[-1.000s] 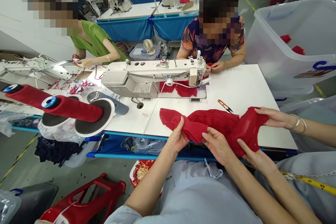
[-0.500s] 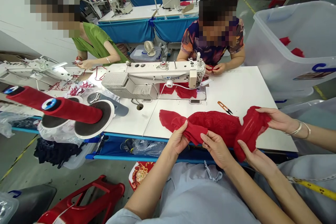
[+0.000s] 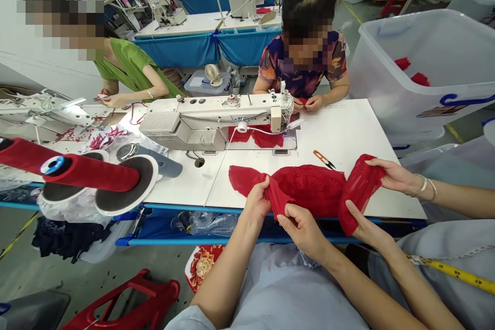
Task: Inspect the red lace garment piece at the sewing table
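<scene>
fingertips of both the left hand [image 3: 258,201] and right hand [image 3: 303,229] pinch the red fabric [image 3: 279,197] – uneven pulling could stretch the sheer cloth.

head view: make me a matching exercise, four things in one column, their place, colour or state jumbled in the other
1. snips
2. wearer's left hand
3. tape measure
4. fan

A. yellow
B. beyond the sewing machine
C. lying on the white table
D. holding red cloth

Pairs: 1-C, 2-D, 3-A, 4-B
</scene>
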Motion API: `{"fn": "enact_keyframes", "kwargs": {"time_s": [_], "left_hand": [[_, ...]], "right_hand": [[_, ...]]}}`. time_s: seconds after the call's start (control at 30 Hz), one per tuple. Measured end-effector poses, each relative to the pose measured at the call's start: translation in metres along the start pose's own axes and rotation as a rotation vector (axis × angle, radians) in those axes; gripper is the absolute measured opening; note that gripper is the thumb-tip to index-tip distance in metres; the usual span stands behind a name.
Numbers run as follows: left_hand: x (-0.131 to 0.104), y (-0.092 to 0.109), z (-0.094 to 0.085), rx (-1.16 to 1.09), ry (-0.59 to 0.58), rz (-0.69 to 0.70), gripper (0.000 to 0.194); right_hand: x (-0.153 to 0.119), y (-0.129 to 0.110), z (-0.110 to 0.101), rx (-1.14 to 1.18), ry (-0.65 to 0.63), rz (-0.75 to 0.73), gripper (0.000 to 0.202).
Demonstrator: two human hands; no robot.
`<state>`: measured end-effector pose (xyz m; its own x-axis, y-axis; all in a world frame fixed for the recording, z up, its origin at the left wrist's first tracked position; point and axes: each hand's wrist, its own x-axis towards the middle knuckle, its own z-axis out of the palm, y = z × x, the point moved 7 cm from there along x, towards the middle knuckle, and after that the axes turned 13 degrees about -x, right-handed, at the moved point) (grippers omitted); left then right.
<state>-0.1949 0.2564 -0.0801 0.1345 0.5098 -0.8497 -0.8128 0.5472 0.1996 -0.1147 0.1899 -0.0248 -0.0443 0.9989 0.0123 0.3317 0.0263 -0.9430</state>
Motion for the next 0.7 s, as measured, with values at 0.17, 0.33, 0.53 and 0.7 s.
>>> {"fn": "enact_keyframes", "kwargs": {"time_s": [0.17, 0.33, 0.53, 0.7], "left_hand": [[-0.01, 0.0, 0.005, 0.032, -0.114, 0.014, 0.019], [-0.018, -0.002, 0.006, 0.035, -0.148, -0.004, 0.019], [-0.005, 0.003, -0.001, -0.015, -0.053, 0.008, 0.016], [-0.007, 0.003, 0.002, 0.003, -0.047, -0.002, 0.018]], "right_hand": [[0.003, 0.004, -0.004, 0.1, -0.011, 0.042, 0.032], [0.004, 0.004, -0.004, 0.127, -0.019, 0.069, 0.033], [0.0, -0.004, -0.003, 0.126, -0.027, 0.046, 0.032], [0.0, -0.006, -0.007, 0.143, -0.017, 0.029, 0.031]]}}
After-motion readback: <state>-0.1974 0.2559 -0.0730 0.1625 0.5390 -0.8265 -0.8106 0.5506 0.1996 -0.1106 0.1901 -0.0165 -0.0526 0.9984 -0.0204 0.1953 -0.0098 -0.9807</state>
